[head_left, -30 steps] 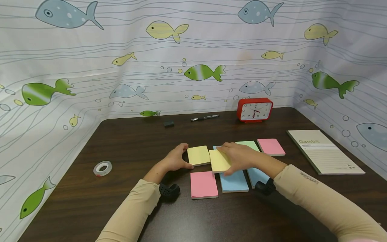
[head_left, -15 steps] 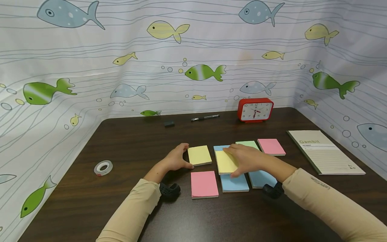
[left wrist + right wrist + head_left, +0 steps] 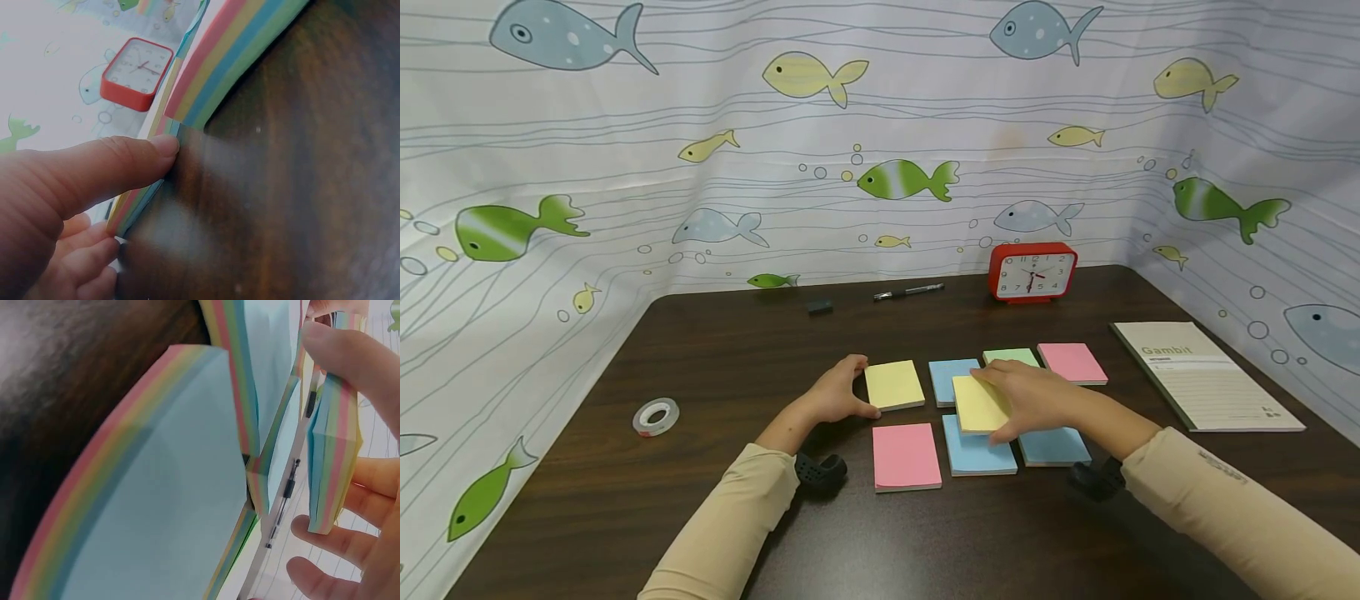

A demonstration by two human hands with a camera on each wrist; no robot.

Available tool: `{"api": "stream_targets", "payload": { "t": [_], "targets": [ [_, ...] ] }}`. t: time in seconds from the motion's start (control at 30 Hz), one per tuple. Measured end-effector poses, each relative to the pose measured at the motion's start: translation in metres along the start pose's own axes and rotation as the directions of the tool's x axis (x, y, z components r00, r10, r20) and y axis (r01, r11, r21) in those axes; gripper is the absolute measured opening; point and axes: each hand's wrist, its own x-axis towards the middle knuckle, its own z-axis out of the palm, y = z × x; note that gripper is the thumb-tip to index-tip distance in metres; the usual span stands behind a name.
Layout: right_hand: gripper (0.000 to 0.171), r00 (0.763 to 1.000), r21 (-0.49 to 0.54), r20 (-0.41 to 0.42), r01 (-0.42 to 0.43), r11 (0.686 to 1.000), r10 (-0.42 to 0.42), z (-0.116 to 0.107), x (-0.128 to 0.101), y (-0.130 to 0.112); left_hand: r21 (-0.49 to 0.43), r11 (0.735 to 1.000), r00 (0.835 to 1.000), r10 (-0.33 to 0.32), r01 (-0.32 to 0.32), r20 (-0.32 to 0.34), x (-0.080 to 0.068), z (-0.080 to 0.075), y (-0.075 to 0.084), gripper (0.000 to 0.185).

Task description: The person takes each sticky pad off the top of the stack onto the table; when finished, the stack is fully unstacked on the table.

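Observation:
My left hand (image 3: 835, 393) is at the left side of a yellow-topped sticky note pad (image 3: 895, 385) lying on the table, its thumb and fingers gripping the edges. In the left wrist view the thumb (image 3: 125, 164) presses along that pad's striped side. My right hand (image 3: 1030, 396) holds a second yellow-topped sticky note pad (image 3: 979, 406) by opposite edges, raised over the front blue pad (image 3: 966, 458). Its layered side (image 3: 334, 462) shows between thumb and fingers in the right wrist view. A pink pad (image 3: 906, 457) lies nearer me.
Around the right hand lie another blue pad (image 3: 1054, 450), a rear blue pad (image 3: 947, 379), a green pad (image 3: 1009, 356) and a pink pad (image 3: 1071, 362). Farther off are a notebook (image 3: 1202, 375), a red clock (image 3: 1032, 273), a pen (image 3: 908, 292), a small dark block (image 3: 819, 307) and a tape roll (image 3: 655, 417).
My right hand has carried its yellow-topped pad to the right, away from the other yellow-topped one, uncovering more of the rear blue pad. The left hand has stayed put.

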Motion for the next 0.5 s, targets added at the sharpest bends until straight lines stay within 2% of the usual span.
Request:
{"api": "stream_targets", "payload": {
  "t": [0.5],
  "targets": [
    [0.089, 0.998, 0.059, -0.014, -0.053, 0.997, 0.054, 0.001, -0.021, 0.019, 0.009, 1.0, 1.0, 0.002, -0.002, -0.003, 0.0, 0.001, 0.0, 0.083]
  ]
}}
